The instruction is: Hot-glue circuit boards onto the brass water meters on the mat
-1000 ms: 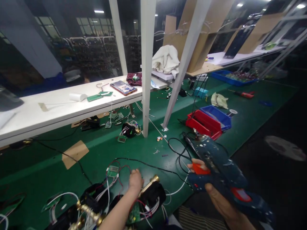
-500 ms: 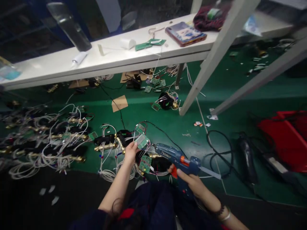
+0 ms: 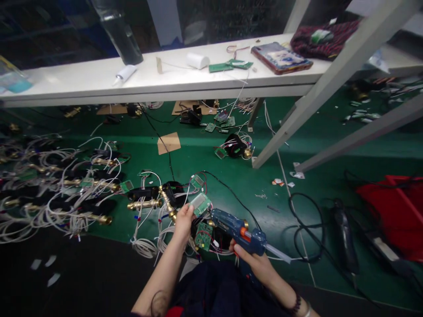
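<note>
Pinched between the fingers of my left hand (image 3: 184, 222) is a small green circuit board with a grey display (image 3: 200, 203). My right hand (image 3: 253, 259) is closed around the handle of a blue glue gun (image 3: 228, 222), a clear glue stick (image 3: 279, 254) jutting from its back end. The gun's nozzle points left, close to the board's right edge; whether they touch I cannot tell. Just below lies another green circuit board (image 3: 203, 236) with wires, on a black and brass fitting that the gun partly covers. A further display board (image 3: 197, 182) rests behind the held one.
Rows of brass fittings with white cables (image 3: 82, 182) fill the left of the green mat (image 3: 228, 185). A white shelf (image 3: 185, 86) with a phone (image 3: 280, 57) crosses the back, held by a slanted metal leg (image 3: 287, 127). To the right lie a black cable (image 3: 322, 224) and red bin (image 3: 393, 215).
The view has shifted, so the shelf sits farther right and larger. The glue gun is tilted a little more steeply, its nozzle still beside the held board. Both hands keep their grips.
</note>
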`<state>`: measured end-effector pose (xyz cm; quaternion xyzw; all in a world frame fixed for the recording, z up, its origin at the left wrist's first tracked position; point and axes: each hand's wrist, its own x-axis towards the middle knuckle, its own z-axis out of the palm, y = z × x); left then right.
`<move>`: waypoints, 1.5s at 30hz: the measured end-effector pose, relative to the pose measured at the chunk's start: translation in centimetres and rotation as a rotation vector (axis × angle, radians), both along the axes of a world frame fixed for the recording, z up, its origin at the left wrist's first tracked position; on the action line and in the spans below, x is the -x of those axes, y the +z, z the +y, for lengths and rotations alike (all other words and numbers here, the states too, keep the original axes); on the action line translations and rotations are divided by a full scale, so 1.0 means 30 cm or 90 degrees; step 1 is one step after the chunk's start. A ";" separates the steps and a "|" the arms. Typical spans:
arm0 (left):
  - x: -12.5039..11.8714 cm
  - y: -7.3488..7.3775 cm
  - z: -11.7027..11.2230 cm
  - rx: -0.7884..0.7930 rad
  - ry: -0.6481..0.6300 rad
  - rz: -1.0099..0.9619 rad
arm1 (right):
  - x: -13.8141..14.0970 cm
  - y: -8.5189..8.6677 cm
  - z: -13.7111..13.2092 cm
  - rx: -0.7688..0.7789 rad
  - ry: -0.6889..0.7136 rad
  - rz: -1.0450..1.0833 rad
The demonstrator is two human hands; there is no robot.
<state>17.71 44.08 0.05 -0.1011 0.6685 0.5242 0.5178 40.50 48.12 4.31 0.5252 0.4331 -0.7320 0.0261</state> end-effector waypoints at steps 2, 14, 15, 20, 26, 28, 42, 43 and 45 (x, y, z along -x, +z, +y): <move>0.003 0.004 0.003 -0.001 -0.004 -0.004 | 0.005 -0.003 -0.005 -0.009 0.008 -0.007; 0.006 0.019 0.021 0.013 -0.011 -0.007 | 0.019 0.001 -0.023 -0.019 -0.033 -0.016; 0.006 0.016 0.020 0.013 -0.010 -0.007 | 0.019 0.003 -0.022 -0.020 -0.035 -0.017; 0.009 0.015 0.025 0.019 0.008 -0.016 | 0.017 0.012 -0.024 -0.029 -0.035 -0.022; 0.014 0.023 0.037 0.024 0.017 -0.026 | 0.016 0.008 -0.021 -0.042 -0.030 0.000; 0.016 0.022 0.037 0.024 0.014 -0.024 | 0.013 0.003 -0.020 -0.045 -0.029 0.007; 0.021 0.016 0.043 0.044 0.013 -0.029 | 0.014 -0.016 -0.006 -0.086 -0.044 0.017; 0.022 0.017 0.046 0.045 0.016 -0.032 | 0.013 -0.021 -0.007 -0.088 -0.042 0.020; 0.022 0.019 0.049 0.046 0.020 -0.035 | 0.008 -0.027 -0.009 -0.089 -0.039 0.026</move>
